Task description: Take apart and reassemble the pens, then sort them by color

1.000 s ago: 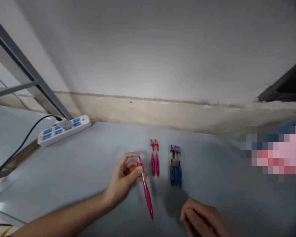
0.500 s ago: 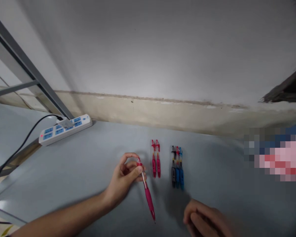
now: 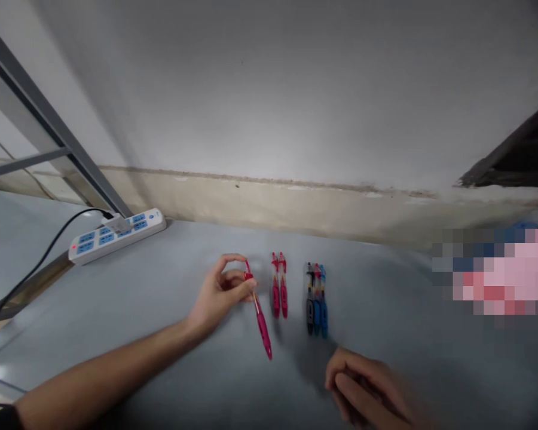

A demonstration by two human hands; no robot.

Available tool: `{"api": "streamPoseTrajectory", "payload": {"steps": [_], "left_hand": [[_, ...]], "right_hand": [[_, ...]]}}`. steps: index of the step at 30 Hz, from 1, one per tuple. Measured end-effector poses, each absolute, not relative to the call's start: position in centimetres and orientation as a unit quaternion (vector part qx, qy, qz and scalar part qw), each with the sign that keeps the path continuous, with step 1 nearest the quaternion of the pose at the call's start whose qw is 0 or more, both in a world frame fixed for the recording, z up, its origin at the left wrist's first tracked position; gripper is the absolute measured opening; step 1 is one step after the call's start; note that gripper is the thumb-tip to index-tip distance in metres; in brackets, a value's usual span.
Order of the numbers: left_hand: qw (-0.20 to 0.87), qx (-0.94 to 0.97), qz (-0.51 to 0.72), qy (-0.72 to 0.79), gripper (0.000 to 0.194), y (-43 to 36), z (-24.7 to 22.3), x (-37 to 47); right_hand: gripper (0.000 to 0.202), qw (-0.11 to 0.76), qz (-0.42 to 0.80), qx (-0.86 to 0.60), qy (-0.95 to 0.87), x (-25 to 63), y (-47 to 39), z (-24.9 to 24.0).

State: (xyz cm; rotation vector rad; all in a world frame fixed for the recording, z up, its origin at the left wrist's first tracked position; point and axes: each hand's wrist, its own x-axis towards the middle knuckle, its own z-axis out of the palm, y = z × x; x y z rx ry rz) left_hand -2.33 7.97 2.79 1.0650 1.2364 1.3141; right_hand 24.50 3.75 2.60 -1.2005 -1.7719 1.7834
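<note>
My left hand pinches a red ballpoint pen near its top, the index finger on the push button. The pen is tilted, grip end down and toward me, raised above the table; no writing point shows at its tip. Just right of it lie two red pens side by side. Further right are a pen with a black grip, a blue-gripped pen with a red top and a blue pen, close together. My right hand is loosely closed near the front, with nothing seen in it.
A white power strip with a plug and black cable lies at the back left of the grey table. Beside it rises a metal frame. The wall borders the far edge. A pixelated patch covers the right side.
The pen in my left hand has moved up and slightly left. Its point, out before, is now drawn in, and the red button stands out further. My right hand has shifted slightly up and left.
</note>
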Motion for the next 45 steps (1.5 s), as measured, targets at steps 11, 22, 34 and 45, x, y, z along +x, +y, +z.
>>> {"api": "streamPoseTrajectory", "payload": {"steps": [11,22,34,45], "left_hand": [[0.445,0.525,0.472,0.552,0.040,15.8,1.8,-1.4],[0.495,0.496,0.449,0.554,0.034,8.4,3.0,-1.9],[0.548,0.492,0.424,0.527,0.023,2.8,3.0,-1.4],[0.614,0.485,0.404,0.474,0.043,3.2,1.6,-1.7]], "right_hand": [[0.019,0.160,0.365,-0.424,-0.813,23.0,4.4,2.3],[0.024,0.157,-0.091,-0.240,-0.954,21.9,6.8,0.3],[0.029,0.349,-0.017,-0.161,-0.923,25.2,6.6,2.8],[0.011,0.597,0.389,-0.386,-0.586,25.7,4.6,2.1]]}}
